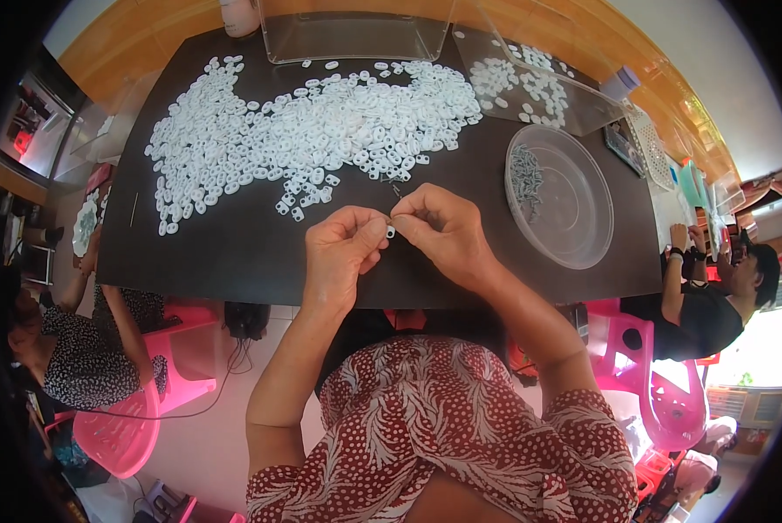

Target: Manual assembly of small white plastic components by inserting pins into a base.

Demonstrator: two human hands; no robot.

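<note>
Both my hands meet over the near half of the dark table, fingertips almost touching. My left hand (346, 247) is closed, thumb and forefinger pinching a small white plastic piece (390, 233) with a hole in it. From the other side my right hand (448, 234) pinches close against that piece; whatever sits between its fingertips is too small to make out. Just beyond the fingers lie a few small dark metal screws (396, 187). Several loose white pieces (306, 193) lie past my left hand, at the near edge of a wide heap of white oval two-hole pieces (321, 131).
A round clear plastic tray (587, 209) holding grey screws (524, 179) is at the right. Clear bins (356, 59) stand at the back, one tipped over more white pieces (530, 87). People sit left (86, 349) and right (705, 305) on pink chairs (190, 349).
</note>
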